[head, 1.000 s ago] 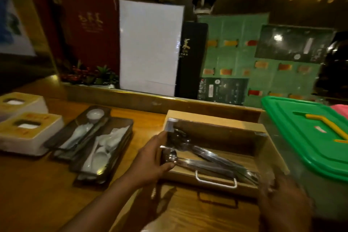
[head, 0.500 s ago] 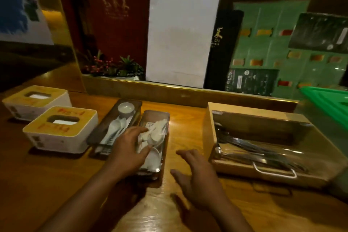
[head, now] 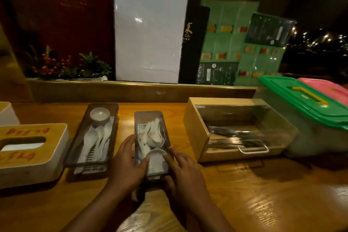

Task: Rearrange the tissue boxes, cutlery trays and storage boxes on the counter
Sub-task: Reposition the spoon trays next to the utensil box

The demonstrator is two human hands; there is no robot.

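Observation:
A dark cutlery tray (head: 150,118) full of white plastic spoons lies straight in the middle of the wooden counter (head: 263,194). My left hand (head: 126,164) grips its near left side and my right hand (head: 184,171) grips its near right corner. A second, similar tray (head: 94,137) with spoons and a small bowl lies angled to its left. Further left sits a white tissue box (head: 28,152) with a wooden top, and the corner of another tissue box (head: 5,113) shows behind it. A wooden cutlery box (head: 195,128) with a clear lid and metal cutlery stands on the right.
A clear storage box with a green lid (head: 301,98) stands at the far right, a pink lid (head: 323,86) behind it. A raised wooden ledge (head: 131,92) runs along the back with menus, a white board and a small plant (head: 75,66).
My left hand left the wooden cutlery box and went to the spoon tray. My right hand joined it, and the tray now lies straighter and apart from the left tray.

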